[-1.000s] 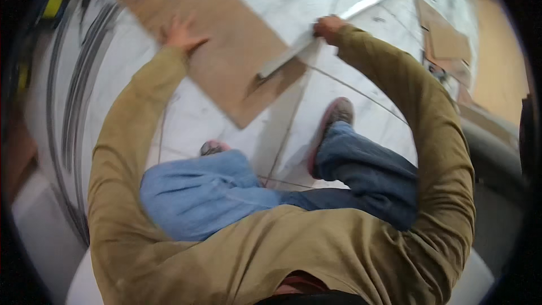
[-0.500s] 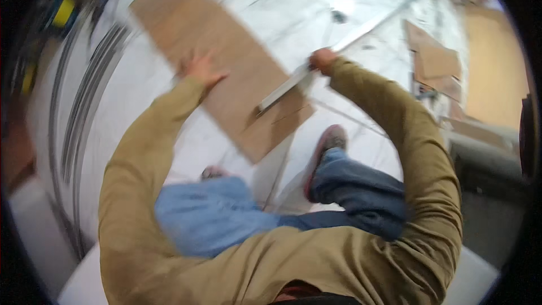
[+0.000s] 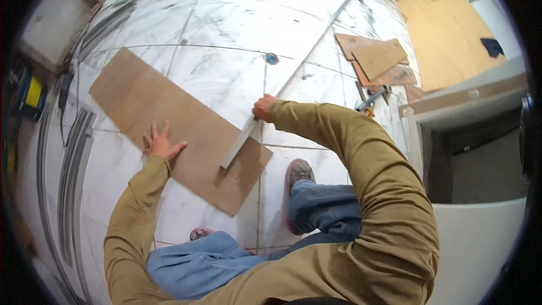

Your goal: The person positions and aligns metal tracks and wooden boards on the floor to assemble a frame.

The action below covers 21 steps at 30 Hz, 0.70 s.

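Board (image 3: 195,129) shifted in view — left fingers (image 3: 164,130) spread at edge, right fingers (image 3: 262,105) gripping bar (image 3: 238,146) — open tile (image 3: 243,22) beyond.

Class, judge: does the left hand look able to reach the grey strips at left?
Probably yes: nothing stands between the left hand and the grey strips, though it would need to leave the brown board.

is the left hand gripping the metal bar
No, the left hand lies spread on the brown board, while the right hand grips the metal bar.
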{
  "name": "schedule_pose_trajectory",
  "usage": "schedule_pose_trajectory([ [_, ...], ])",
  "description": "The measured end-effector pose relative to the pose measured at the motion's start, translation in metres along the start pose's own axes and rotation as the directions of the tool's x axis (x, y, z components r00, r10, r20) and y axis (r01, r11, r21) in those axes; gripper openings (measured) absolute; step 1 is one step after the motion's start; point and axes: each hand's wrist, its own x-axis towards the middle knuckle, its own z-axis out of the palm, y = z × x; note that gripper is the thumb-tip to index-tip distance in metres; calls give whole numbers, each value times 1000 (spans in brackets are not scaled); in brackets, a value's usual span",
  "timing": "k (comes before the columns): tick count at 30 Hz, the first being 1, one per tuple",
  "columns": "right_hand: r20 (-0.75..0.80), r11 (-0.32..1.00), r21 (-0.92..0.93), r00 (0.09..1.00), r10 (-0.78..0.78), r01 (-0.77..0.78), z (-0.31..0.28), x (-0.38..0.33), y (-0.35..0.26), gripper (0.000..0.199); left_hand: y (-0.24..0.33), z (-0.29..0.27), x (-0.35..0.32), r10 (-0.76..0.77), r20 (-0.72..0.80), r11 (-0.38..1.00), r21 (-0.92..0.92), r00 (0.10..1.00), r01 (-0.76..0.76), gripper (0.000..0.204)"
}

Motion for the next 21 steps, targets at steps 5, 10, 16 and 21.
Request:
schedule_pose_trajectory([
  [5,130,999,28,991,-30,27,20,-15,3,12,26,-21,-16,-29,58,998,-45,998,32,104],
  [10,86,999,-29,996,-16,19,-19,11,-28,24,-27,-5,-23,-55,-74,998,-6,996,55,106],
  [16,117,998,14,991,58,-61,33,-1,9,12,-27,16,-1,218,-150,967,163,964,-194,95],
  [21,-65,997,-59,997,38,-42,-32,-19,-18,33,-39,31,-6,188,-120,960,229,975,-157,93],
])
